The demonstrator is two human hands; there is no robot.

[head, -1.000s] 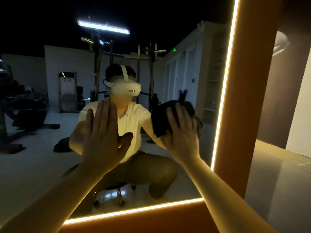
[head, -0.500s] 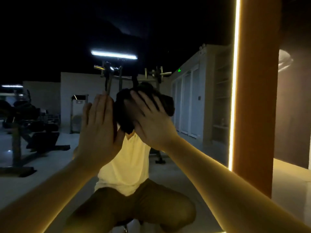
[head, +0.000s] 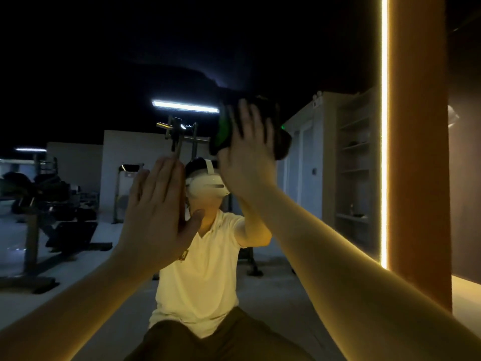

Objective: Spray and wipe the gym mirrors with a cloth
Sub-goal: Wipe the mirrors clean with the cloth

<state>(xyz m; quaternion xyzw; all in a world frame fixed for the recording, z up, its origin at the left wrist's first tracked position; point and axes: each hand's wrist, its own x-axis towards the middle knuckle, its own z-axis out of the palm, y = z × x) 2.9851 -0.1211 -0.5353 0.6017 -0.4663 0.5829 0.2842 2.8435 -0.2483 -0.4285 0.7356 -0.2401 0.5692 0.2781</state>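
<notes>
The dark cloth (head: 279,138) sits high on the mirror (head: 320,56), bunched under the right hand (head: 247,157). That hand's fingers (head: 246,115) lie spread and straight, pressing the cloth to the glass rather than curling round it. The left hand (head: 156,217) rests lower and just beside it, palm flat on the glass, holding nothing. The cloth looks soft, light and floppy, so I'd judge it may creep out from under a flat palm. Pressure over its middle should control it best. The glass is stiff, smooth and breakable, so hard leaning looks unwise.
</notes>
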